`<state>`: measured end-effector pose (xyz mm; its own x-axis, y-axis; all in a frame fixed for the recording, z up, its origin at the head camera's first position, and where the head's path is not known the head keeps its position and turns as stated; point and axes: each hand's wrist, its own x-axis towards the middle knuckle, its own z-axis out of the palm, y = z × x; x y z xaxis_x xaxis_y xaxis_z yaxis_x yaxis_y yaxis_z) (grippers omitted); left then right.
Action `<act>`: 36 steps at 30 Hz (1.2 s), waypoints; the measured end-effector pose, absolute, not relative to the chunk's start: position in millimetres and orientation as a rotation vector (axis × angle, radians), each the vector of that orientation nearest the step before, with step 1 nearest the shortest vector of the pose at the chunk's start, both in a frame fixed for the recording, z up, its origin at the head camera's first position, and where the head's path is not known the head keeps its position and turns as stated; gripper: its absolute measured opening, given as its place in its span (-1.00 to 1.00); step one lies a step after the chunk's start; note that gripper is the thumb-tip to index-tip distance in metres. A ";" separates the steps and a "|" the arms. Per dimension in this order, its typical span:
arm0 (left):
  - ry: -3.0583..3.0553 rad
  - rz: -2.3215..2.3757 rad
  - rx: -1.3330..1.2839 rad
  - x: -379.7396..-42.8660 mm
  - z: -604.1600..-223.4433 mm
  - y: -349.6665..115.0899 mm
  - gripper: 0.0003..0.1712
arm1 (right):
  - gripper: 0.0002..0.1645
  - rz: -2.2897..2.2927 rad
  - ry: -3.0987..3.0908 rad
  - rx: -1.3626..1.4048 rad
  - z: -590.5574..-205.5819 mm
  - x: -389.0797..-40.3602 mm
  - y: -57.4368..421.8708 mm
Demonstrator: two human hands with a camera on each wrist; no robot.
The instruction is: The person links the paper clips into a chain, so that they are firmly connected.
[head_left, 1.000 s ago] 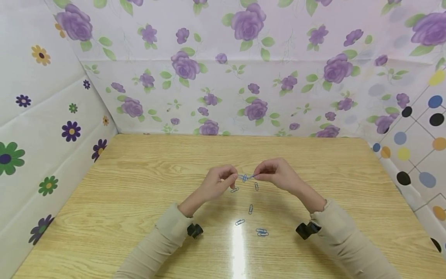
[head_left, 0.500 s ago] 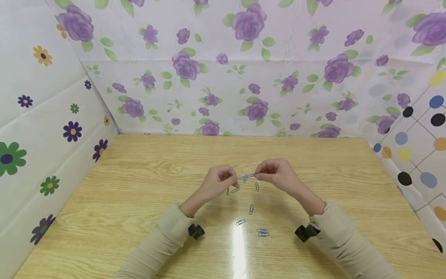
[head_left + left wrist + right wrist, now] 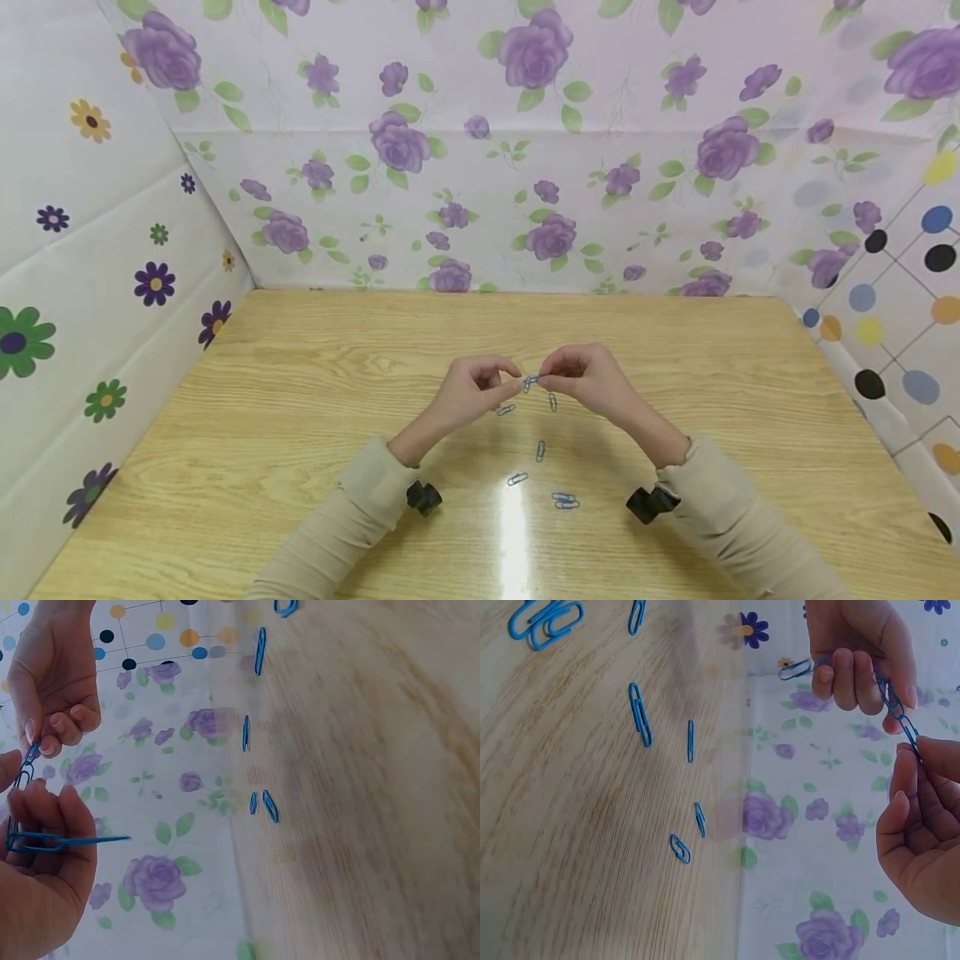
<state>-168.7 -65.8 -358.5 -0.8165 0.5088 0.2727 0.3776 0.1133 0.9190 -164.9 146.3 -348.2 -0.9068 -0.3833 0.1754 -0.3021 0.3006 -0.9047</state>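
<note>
A short chain of blue paper clips (image 3: 889, 699) is stretched between both hands, above the table. My left hand (image 3: 474, 392) holds the chain in its curled fingers, and a trailing paper clip (image 3: 795, 670) sticks out past them. On the other side, my right hand (image 3: 594, 380) pinches the paper clip (image 3: 31, 754) at the chain's near end between thumb and index finger. The hands are close together, fingertips only a small gap apart. Part of the chain is hidden behind the left fingers.
Loose blue paper clips lie on the wooden table (image 3: 337, 400): one (image 3: 506, 409) under the left hand, another (image 3: 552, 402) under the right. Nearer are single clips (image 3: 540, 451) and a small overlapping group (image 3: 565, 501). Flowered sheets (image 3: 480, 208) stand around the table.
My right hand first drew slightly away, then came back left toward the left hand. The left thumb and index finger have shifted right along the chain. Loose clips stay put.
</note>
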 end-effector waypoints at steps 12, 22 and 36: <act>2.366 1.626 1.148 -161.0 -346.1 -63.7 -0.96 | -0.96 -1.665 2.486 -0.668 -351.0 -162.8 141.7; 2.308 1.579 1.167 -159.9 -344.8 -64.4 -0.95 | -0.94 -1.652 2.465 -0.676 -352.9 -163.2 143.6; 2.278 1.577 1.190 -157.5 -344.0 -67.9 -0.95 | -0.83 -1.457 2.549 -0.618 -373.3 -183.2 161.8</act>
<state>-157.5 -67.9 -344.0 -0.6821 0.6593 0.3162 0.5280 0.1449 0.8368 -183.2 161.8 -373.3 -0.9055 -0.4170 0.0792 -0.2799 0.4464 -0.8500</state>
